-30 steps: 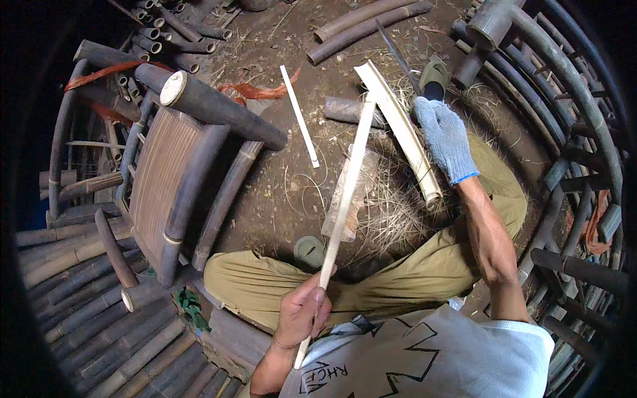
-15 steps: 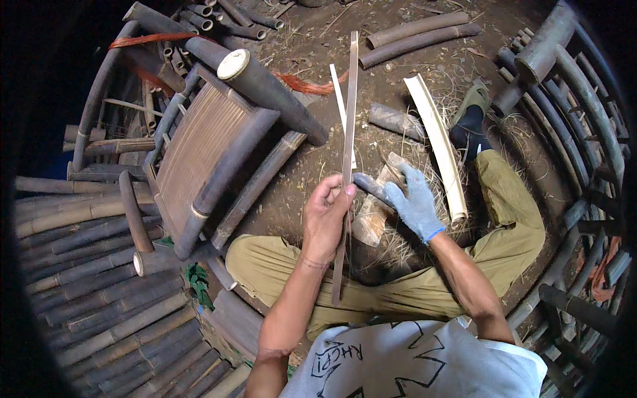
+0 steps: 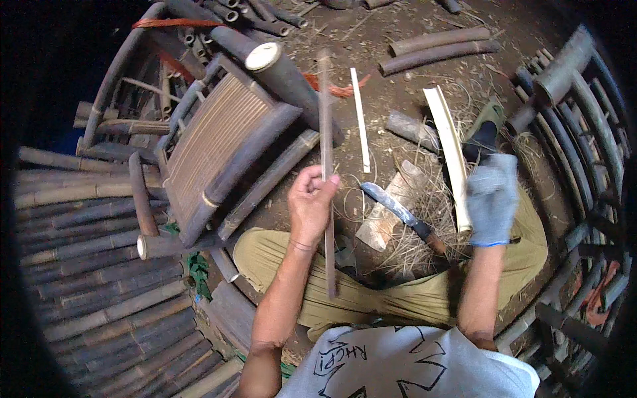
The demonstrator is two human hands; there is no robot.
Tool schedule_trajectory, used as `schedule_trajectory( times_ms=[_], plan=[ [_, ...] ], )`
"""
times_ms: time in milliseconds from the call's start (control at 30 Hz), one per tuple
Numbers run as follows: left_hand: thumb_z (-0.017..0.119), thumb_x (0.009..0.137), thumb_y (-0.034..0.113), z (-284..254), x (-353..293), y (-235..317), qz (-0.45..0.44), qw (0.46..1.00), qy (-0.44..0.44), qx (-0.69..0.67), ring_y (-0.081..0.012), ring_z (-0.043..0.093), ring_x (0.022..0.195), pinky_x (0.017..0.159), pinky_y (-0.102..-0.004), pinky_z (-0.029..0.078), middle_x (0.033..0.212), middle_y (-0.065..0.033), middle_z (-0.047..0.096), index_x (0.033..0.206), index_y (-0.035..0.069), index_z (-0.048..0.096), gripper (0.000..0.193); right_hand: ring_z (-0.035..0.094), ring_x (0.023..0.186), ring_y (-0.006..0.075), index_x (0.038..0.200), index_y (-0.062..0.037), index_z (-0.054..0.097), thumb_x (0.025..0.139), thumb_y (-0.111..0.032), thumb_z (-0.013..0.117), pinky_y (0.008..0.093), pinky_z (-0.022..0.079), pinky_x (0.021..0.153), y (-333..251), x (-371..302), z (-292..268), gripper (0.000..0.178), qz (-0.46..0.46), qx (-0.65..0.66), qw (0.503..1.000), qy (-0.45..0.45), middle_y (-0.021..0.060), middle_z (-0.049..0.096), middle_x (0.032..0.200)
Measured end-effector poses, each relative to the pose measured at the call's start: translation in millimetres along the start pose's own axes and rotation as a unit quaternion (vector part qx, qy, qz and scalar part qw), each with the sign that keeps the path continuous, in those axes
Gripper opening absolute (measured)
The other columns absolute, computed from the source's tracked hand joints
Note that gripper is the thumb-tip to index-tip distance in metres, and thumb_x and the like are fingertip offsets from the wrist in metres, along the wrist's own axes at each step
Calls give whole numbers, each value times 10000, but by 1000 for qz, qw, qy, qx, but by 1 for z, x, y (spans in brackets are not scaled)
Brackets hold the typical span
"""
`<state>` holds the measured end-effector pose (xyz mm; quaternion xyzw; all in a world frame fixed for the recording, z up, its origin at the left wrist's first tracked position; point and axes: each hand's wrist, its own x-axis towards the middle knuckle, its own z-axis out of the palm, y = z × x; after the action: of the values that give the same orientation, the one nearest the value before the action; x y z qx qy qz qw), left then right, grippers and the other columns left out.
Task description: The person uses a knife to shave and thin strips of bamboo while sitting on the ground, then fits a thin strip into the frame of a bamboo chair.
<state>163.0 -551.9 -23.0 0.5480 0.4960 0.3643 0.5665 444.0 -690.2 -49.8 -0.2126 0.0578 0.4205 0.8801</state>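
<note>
Left hand [image 3: 310, 209] pinches a long bamboo strip [image 3: 325, 113]

Head view: the strip's near end is over the pants [image 3: 411, 295]. The gloved right hand [image 3: 493, 199] is blurry near the split bamboo [image 3: 446, 149]; I can't tell its grip. A knife [image 3: 401, 210] lies between both hands.

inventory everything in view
bamboo strip: 1, brown, left hand
loose strip: 1, cream, ground
knife: 1, grey, across board
board: 1, tan, under knife
split bamboo: 1, cream, right centre
bamboo stub: 1, brown, beside split bamboo
bamboo lengths: 2, brown, top
shavings: many, straw, by knife
bamboo chair: 1, brown, left
bamboo frame: unclear, grey, right
poles: many, brown, lower left
tubes: several, brown, top left
ribbon: several, orange, both sides
leafy clump: 1, green, left
shirt: 1, grey, bottom
trousers: 1, khaki, lower
left hand: 1, bare, centre
right hand: 1, grey-gloved, right
</note>
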Motion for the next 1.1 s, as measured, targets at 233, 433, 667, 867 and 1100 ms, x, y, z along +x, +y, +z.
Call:
schedule_trajectory(
  times_ms=[233, 433, 667, 867, 1100],
  plan=[
    [702, 957, 177, -12, 1, 26, 80, 996, 20, -40, 10, 406, 653, 573, -178, 315, 766, 102, 541, 1092, 67, 633, 187, 575, 774, 168, 1272, 21, 501, 898, -177, 664, 340, 512, 742, 22, -24, -25, 453, -173, -768, 614, -53, 77, 596, 903],
    [632, 999, 190, 5, -6, 31, 42, 987, -50, -146, -27, 422, 518, 436, -210, 334, 709, 58, 506, 1115, 72, 565, 178, 668, 899, 244, 1213, -36, 547, 889, -110, 663, 344, 511, 869, 84, -96, 82, 352, 32, -697, 510, -503, 109, 662, 991],
    [597, 1009, 177, -5, -32, 50, 82, 989, -31, -118, -48, 459, 534, 445, -219, 383, 739, 25, 509, 1129, 49, 541, 184, 519, 626, 274, 692, -81, 527, 841, -177, 735, 368, 536, 672, 88, -43, 63, 274, -289, -802, 465, -240, 105, 496, 684],
    [728, 908, 102, -37, -35, 62, 268, 938, 129, -177, -127, 601, 775, 611, -243, 526, 979, -63, 584, 1266, 33, 447, 460, 656, 980, 319, 1056, -17, 639, 912, -153, 647, 398, 504, 937, 110, -116, 90, 198, -41, -677, 584, -446, 184, 665, 1059],
    [783, 802, 464, -114, 4, 109, 412, 700, 243, 530, -359, 498, 1264, 1186, -480, 260, 1286, -198, 555, 1366, 35, 535, 751, 658, 812, 356, 975, -61, 702, 997, -325, 562, 449, 529, 754, 133, -50, 160, 300, 193, -726, 426, -504, 182, 684, 890]
  ],
)
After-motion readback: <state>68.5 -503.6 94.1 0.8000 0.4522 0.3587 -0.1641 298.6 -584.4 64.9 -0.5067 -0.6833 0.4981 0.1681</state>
